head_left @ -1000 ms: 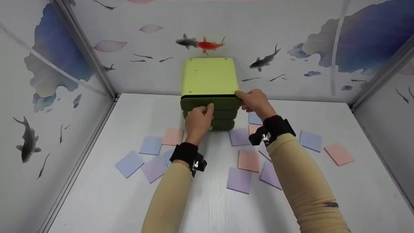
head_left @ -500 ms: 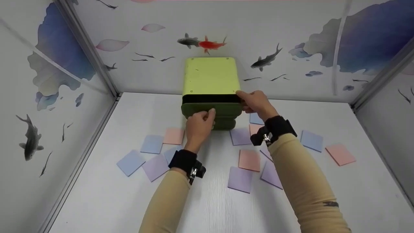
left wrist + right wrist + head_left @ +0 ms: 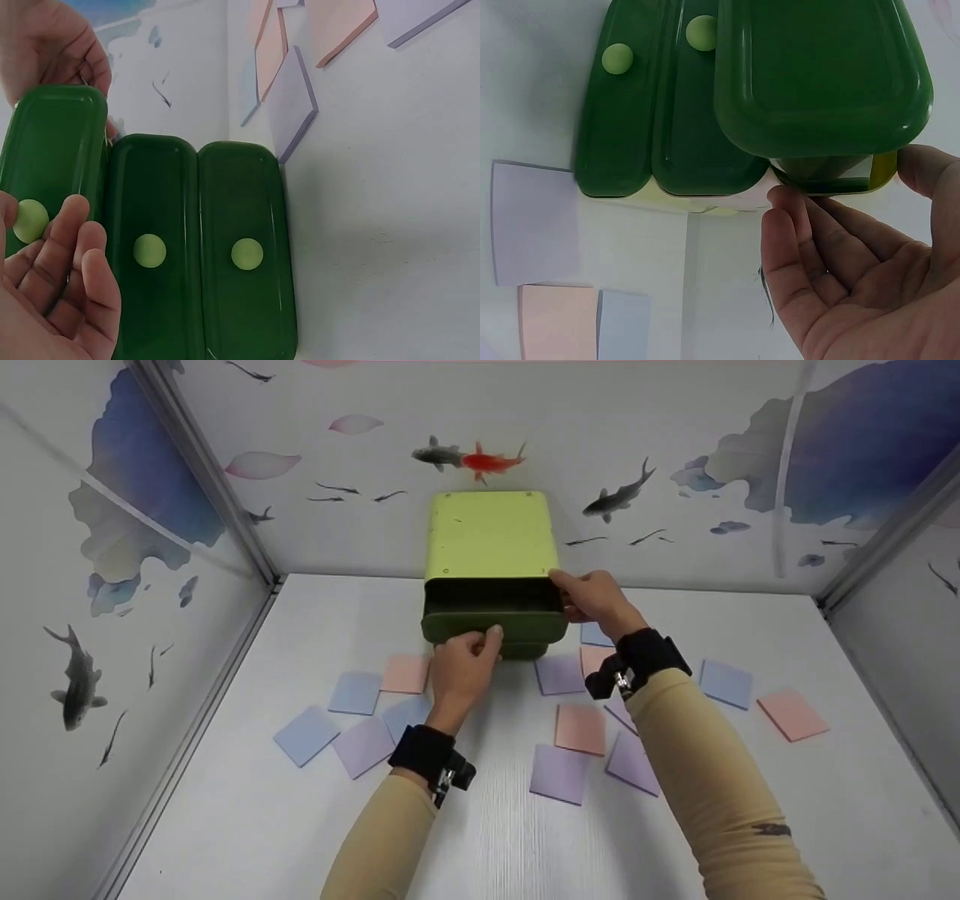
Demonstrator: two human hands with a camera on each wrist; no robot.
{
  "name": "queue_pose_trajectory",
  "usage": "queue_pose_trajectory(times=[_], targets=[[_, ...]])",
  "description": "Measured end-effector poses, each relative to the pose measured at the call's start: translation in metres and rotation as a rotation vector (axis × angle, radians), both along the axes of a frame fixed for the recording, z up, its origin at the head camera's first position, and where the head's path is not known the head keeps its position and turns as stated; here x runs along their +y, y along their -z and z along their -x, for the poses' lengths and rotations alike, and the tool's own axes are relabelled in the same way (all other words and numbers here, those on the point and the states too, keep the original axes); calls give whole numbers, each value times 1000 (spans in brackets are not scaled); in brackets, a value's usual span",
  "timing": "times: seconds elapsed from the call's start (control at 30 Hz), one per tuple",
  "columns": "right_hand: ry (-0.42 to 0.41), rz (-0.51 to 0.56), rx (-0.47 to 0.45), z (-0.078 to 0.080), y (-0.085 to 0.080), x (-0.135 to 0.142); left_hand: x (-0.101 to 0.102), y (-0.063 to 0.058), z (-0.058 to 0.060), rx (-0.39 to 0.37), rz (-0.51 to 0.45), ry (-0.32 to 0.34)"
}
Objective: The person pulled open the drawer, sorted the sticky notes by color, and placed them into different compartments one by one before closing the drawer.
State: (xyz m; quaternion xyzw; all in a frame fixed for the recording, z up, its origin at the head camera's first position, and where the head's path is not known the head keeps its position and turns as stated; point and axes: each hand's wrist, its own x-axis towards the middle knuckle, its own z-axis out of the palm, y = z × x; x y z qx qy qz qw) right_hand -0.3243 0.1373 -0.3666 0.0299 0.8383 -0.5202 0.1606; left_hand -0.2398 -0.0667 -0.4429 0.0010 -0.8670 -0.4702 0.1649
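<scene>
A small chest of drawers [image 3: 491, 536], lime yellow with dark green fronts, stands against the back wall. Its top drawer [image 3: 457, 626] is pulled partway out, leaving a dark gap under the casing. My left hand [image 3: 463, 671] pinches that drawer's round pale green knob [image 3: 31, 220] between thumb and fingers. At the chest's front right top corner, my right hand [image 3: 598, 598] grips the casing, thumb on the top edge and fingers against the side. Two lower drawers, the middle drawer [image 3: 154, 187] and the bottom drawer [image 3: 244, 187], are closed, each with its own knob.
Flat square pieces lie scattered on the white table [image 3: 495, 840]: blue squares [image 3: 307, 735], purple squares [image 3: 559, 774] and pink squares [image 3: 580, 729], on both sides of the chest. Fish-printed panels [image 3: 337, 532] wall in the table at the back and sides.
The top drawer has slid out from nearly closed to partway out toward me, my left hand moving back with its knob. The right hand has stayed at the casing corner.
</scene>
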Motion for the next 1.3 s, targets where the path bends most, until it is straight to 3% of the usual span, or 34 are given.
queue_pose_trajectory(times=[0.67,1.3], targets=[[30,56,-22,1,3,1,-1,15,-17,91,26,-10],[22,113,-24,-4,5,0,-2,23,-22,136,58,-31]])
